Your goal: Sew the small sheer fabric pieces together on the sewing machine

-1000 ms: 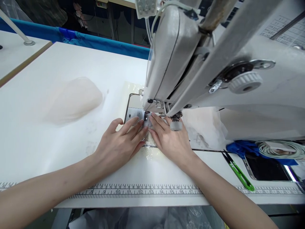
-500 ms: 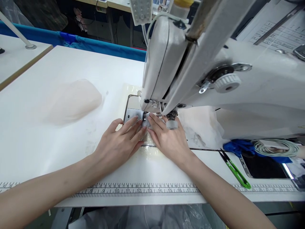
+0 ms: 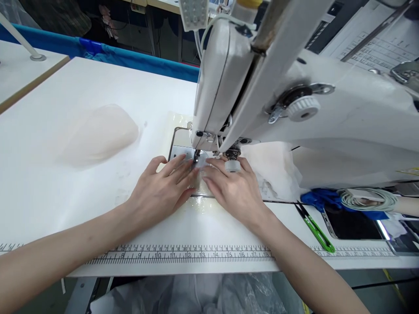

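Fingers mostly straight and gripping nothing, my left hand (image 3: 162, 187) and right hand (image 3: 237, 187) flank a sheer piece (image 3: 203, 158), which lies between their tips; how much is under them I can't tell. Just left of it is the needle foot (image 3: 196, 157), below the machine (image 3: 216, 83). Pale cloth (image 3: 276, 168) lies right, snips (image 3: 316, 229) near right, another sheer panel (image 3: 109, 133) far left.
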{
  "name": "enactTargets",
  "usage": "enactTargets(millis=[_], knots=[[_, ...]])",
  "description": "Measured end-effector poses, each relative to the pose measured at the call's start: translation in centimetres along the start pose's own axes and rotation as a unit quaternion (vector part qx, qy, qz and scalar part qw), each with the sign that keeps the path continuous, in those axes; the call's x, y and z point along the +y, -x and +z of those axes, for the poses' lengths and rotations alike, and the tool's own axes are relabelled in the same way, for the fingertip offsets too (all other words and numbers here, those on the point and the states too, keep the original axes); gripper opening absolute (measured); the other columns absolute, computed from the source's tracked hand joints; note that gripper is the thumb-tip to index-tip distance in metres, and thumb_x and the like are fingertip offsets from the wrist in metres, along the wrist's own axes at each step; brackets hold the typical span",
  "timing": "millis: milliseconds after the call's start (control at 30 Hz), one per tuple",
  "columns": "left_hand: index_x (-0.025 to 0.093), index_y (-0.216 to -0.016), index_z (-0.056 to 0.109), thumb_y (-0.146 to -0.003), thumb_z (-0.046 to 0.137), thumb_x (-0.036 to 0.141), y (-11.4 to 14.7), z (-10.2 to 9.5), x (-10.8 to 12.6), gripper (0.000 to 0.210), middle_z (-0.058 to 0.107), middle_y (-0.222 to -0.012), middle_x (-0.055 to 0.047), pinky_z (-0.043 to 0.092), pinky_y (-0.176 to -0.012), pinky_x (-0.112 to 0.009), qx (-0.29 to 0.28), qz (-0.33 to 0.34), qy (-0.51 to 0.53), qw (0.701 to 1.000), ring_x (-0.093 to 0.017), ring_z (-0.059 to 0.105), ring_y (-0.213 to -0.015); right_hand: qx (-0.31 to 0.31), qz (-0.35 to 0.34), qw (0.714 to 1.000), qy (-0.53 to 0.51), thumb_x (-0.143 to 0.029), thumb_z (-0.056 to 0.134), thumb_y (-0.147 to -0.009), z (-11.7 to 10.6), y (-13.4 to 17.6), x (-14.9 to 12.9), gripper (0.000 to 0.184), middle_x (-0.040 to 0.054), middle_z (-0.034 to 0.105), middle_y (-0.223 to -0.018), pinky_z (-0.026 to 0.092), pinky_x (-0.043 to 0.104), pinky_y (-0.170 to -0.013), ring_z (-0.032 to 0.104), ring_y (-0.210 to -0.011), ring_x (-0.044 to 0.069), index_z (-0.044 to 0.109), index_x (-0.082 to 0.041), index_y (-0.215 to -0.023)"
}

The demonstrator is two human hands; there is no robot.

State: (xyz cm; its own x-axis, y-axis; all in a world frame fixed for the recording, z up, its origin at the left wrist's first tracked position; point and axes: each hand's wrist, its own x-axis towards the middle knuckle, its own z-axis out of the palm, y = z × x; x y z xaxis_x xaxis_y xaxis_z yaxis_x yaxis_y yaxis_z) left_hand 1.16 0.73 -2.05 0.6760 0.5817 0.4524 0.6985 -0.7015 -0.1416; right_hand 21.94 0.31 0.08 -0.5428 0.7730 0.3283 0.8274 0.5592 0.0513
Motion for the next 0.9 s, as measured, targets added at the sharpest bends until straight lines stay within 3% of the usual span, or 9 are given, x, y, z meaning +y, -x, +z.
enactTargets(millis=[133,233,267,333,433,533,700,800,900], knots=[[0.014,-0.117,0.063,-0.097,0.048,0.022,-0.4,-0.3,-0.7,0.026,0.069,-0.117,-0.007,0.043,-0.084,-0.040,-0.005,0.033,0.017,0.999,-0.024,0.062,-0.107,-0.117,0.023,0.986,-0.120,-0.042,0.070,-0.085,-2.2,0.4,-0.4,0.026,0.0060,0.069,-0.099,0.044,0.035,-0.077,0.063,-0.087,0.022,0.069,-0.019,-0.097],[0.014,-0.118,0.063,-0.092,0.046,0.020,-0.8,-0.5,-1.8,0.032,0.068,-0.118,-0.007,0.043,-0.086,-0.041,-0.046,0.071,0.085,0.993,-0.024,0.061,-0.106,-0.180,0.050,0.964,-0.189,-0.026,0.063,-0.091,-2.9,0.5,-0.5,0.006,0.0014,0.066,-0.098,0.042,0.027,-0.063,0.062,-0.074,0.014,0.065,-0.021,-0.091],[0.014,-0.120,0.063,-0.090,0.046,0.020,-1.0,-0.4,-2.1,0.035,0.066,-0.120,-0.008,0.042,-0.088,-0.041,-0.063,0.079,0.110,0.989,-0.025,0.059,-0.108,-0.183,0.071,0.959,-0.204,-0.022,0.057,-0.094,-2.9,0.4,-0.5,0.009,0.0002,0.066,-0.094,0.040,0.025,-0.058,0.061,-0.069,0.012,0.064,-0.021,-0.088],[0.016,-0.121,0.062,-0.086,0.048,0.022,-1.4,-0.1,-2.5,0.039,0.065,-0.121,-0.008,0.041,-0.091,-0.042,-0.085,0.073,0.149,0.982,-0.026,0.058,-0.110,-0.170,0.118,0.952,-0.225,-0.022,0.049,-0.098,-2.7,0.3,-0.5,0.015,-0.0007,0.066,-0.086,0.037,0.024,-0.054,0.058,-0.061,0.011,0.062,-0.020,-0.089],[0.017,-0.112,0.067,-0.092,0.048,0.022,-2.1,0.7,-2.4,0.028,0.068,-0.108,-0.007,0.042,-0.085,-0.039,-0.061,0.017,0.187,0.980,-0.023,0.059,-0.101,-0.134,0.158,0.946,-0.249,-0.026,0.043,-0.101,-2.1,0.1,-0.2,0.019,-0.0001,0.065,-0.077,0.037,0.024,-0.053,0.057,-0.058,0.012,0.059,-0.017,-0.098],[0.019,-0.101,0.071,-0.096,0.046,0.022,-2.6,1.3,-2.4,0.025,0.068,-0.098,-0.005,0.041,-0.078,-0.037,-0.042,-0.035,0.222,0.974,-0.021,0.059,-0.092,-0.110,0.157,0.948,-0.255,-0.037,0.052,-0.098,-1.3,0.1,0.1,0.023,0.0002,0.064,-0.075,0.037,0.024,-0.054,0.057,-0.060,0.013,0.060,-0.017,-0.105],[0.024,-0.100,0.073,-0.095,0.051,0.023,-2.0,1.1,-3.3,0.022,0.066,-0.102,-0.004,0.042,-0.082,-0.037,-0.060,-0.026,0.278,0.958,-0.020,0.058,-0.096,-0.075,0.100,0.975,-0.184,-0.029,0.055,-0.096,-0.1,0.5,-0.1,0.017,-0.0012,0.064,-0.078,0.032,0.024,-0.055,0.054,-0.061,0.011,0.070,-0.023,-0.097],[0.026,-0.105,0.072,-0.095,0.050,0.019,-1.2,0.9,-3.6,0.025,0.067,-0.103,-0.004,0.043,-0.081,-0.037,-0.031,0.022,0.238,0.971,-0.021,0.058,-0.096,-0.018,0.043,0.993,-0.106,-0.018,0.056,-0.093,0.2,0.8,-0.6,0.019,-0.0008,0.065,-0.075,0.032,0.026,-0.057,0.055,-0.066,0.013,0.073,-0.022,-0.086],[0.026,-0.113,0.069,-0.095,0.052,0.019,-0.7,0.8,-3.1,0.026,0.069,-0.106,-0.004,0.045,-0.083,-0.037,0.006,0.056,0.180,0.982,-0.022,0.058,-0.101,0.037,-0.015,0.998,-0.048,-0.009,0.057,-0.089,0.1,0.8,-0.8,0.021,0.0017,0.073,-0.090,0.037,0.030,-0.068,0.060,-0.081,0.017,0.072,-0.020,-0.079]])
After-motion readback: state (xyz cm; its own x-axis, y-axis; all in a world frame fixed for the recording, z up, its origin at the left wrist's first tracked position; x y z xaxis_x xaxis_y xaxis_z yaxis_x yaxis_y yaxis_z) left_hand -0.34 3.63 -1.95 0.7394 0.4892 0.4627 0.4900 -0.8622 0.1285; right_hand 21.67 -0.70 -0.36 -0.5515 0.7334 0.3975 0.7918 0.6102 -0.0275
